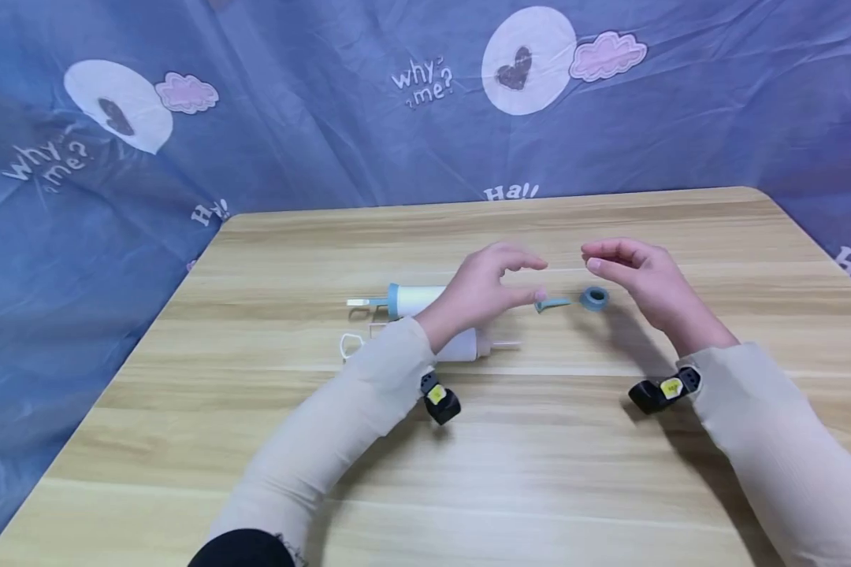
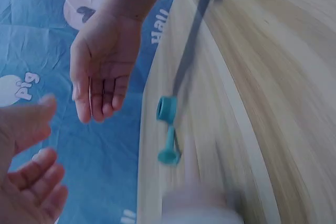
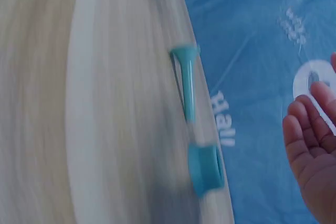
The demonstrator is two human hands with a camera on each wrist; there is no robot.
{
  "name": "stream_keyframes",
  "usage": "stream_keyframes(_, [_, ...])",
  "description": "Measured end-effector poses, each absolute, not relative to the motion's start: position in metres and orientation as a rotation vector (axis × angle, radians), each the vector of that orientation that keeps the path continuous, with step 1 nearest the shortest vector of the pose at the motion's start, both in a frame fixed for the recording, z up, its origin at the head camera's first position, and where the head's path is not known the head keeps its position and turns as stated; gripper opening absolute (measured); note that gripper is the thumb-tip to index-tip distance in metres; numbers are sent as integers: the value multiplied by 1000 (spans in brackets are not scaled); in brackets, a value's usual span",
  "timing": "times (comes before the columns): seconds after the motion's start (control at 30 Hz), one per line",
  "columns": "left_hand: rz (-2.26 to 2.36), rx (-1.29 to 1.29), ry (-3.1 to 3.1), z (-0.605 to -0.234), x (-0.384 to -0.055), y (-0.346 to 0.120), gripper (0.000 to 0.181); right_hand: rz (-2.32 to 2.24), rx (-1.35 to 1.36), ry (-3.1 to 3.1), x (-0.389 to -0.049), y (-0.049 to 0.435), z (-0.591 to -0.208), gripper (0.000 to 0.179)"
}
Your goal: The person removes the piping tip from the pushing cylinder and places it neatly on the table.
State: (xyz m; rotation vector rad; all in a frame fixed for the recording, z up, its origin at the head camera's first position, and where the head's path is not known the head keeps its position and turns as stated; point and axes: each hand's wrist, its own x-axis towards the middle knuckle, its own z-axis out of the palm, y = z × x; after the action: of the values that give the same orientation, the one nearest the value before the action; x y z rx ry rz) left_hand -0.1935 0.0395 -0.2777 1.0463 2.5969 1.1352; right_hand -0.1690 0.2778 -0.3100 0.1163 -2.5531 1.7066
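Observation:
My left hand (image 1: 477,290) hovers over the table with thumb and fingers apart, holding nothing. Across from it my right hand (image 1: 645,285) is raised, fingers loosely bent and nothing in them. Between and below the two hands lie a small teal nozzle (image 3: 188,87) with a flared end and a teal ring-shaped cap (image 1: 595,298). Under my left hand and forearm lies a white tube (image 1: 420,300) with a blue collar and a white-tipped blue stem, partly hidden. Nearer to me is a second white tube (image 1: 458,346) with a thin pale spout; my arm covers part of it.
A white wire-like loop (image 1: 351,345) shows left of the nearer tube. The wood-grain table (image 1: 503,472) ends at a blue printed cloth (image 1: 312,118) behind and on the left. Each wrist carries a black camera (image 1: 441,402).

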Motion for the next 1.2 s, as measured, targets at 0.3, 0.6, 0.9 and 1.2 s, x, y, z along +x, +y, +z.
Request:
stream_keyframes(0.3, [1006,1060,2464,-280,-190,-19,53,1779,371,-2474,-157,254,-315,25])
stream_keyframes(0.6, [810,1083,2419,-299,-193,-50,53,1863,501,-2425,-143,249,-317,23])
stream_keyframes(0.9, [433,1332,2502,-313,-192,-61,64,1916,574,-2394,-139,236,-319,21])
stream_keyframes(1.2, [393,1352,2538,-319,-193,-68,68,2009,616,-2349,-142,232,-324,21])
